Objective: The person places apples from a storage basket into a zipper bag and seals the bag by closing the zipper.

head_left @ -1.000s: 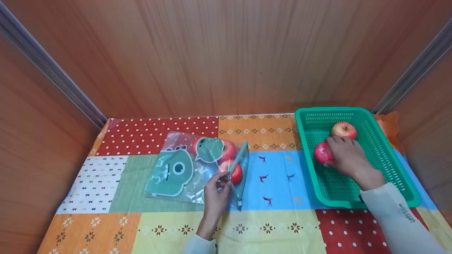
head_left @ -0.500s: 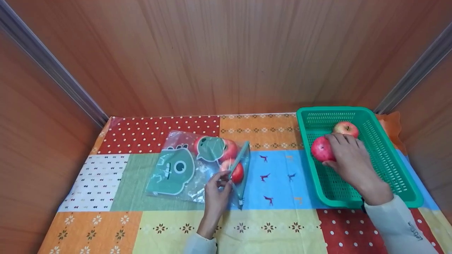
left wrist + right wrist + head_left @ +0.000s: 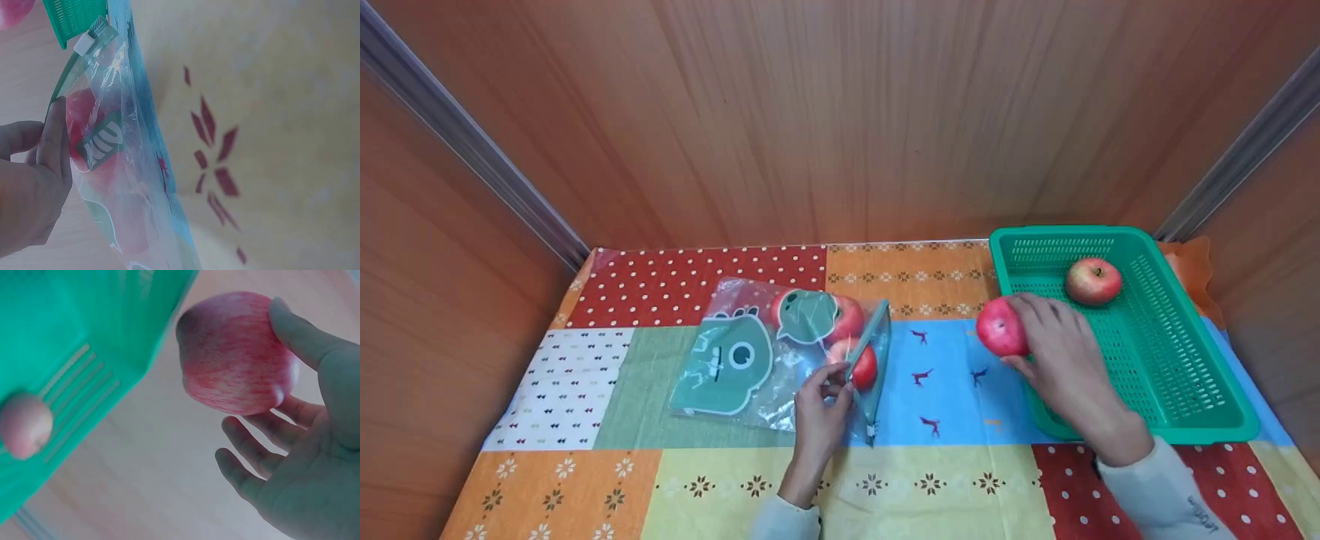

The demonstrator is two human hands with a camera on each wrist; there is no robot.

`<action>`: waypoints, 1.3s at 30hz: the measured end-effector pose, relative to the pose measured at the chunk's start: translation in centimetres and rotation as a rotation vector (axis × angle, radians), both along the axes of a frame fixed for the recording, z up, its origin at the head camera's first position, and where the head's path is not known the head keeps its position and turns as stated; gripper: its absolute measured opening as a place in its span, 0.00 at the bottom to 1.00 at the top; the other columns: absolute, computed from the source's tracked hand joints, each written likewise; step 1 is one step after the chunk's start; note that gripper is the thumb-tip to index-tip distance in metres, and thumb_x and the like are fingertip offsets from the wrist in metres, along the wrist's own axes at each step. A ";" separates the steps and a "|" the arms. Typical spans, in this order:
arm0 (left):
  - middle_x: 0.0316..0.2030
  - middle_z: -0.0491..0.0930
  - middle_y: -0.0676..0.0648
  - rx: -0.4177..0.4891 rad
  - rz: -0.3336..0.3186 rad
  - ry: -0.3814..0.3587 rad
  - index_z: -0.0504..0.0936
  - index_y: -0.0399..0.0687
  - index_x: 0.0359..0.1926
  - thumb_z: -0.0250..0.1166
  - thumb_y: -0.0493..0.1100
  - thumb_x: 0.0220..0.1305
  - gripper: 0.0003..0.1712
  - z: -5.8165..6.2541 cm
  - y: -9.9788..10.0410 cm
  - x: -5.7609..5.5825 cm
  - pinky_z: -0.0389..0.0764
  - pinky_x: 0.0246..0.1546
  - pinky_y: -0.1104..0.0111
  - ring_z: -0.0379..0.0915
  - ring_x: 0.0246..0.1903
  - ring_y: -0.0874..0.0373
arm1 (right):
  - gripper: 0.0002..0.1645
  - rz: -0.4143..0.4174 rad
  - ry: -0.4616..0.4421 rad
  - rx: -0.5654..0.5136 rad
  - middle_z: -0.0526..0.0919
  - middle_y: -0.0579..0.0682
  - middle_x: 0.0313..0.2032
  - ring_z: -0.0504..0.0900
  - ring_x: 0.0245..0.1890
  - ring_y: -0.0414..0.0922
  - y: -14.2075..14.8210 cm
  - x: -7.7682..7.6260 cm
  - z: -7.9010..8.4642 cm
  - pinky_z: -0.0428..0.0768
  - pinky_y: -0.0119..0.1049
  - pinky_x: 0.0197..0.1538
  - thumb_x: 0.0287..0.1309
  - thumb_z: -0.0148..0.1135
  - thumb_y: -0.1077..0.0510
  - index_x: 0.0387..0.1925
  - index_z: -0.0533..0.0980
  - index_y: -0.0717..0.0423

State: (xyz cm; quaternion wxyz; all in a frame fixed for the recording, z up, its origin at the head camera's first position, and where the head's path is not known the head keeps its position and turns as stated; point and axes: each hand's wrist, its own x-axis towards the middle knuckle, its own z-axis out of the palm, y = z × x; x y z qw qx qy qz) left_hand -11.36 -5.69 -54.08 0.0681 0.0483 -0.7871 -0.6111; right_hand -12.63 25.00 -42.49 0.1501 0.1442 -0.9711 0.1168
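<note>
My right hand (image 3: 1061,367) holds a red apple (image 3: 1001,328) over the left rim of the green basket (image 3: 1155,375). In the right wrist view, the thumb lies on one side of this apple (image 3: 236,354) and fingers on the other. My left hand (image 3: 819,409) pinches the mouth edge of a clear zip bag (image 3: 787,394) printed with a green one-eyed monster. Inside it lie red apples (image 3: 864,369), partly covered by the print. A white zip slider (image 3: 84,44) shows at one end of the bag's mouth in the left wrist view.
Another apple (image 3: 1093,281) sits towards the back of the basket. A patchwork cloth (image 3: 952,487) covers the table. Wooden panels (image 3: 840,135) stand behind and at both sides, and something orange (image 3: 1189,277) lies behind the basket's right side.
My right hand has lifted the apple out from beside the other one in the basket and moved it left to the rim. The left hand and bag have stayed in place.
</note>
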 end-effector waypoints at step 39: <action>0.41 0.85 0.42 0.008 0.003 0.047 0.86 0.38 0.54 0.68 0.26 0.66 0.17 -0.4 0.0 0.2 0.85 0.35 0.72 0.81 0.32 0.56 | 0.50 0.035 -0.160 -0.315 0.77 0.58 0.67 0.74 0.65 0.59 -11.2 0.5 -9.1 0.79 0.61 0.62 0.48 0.86 0.55 0.70 0.72 0.58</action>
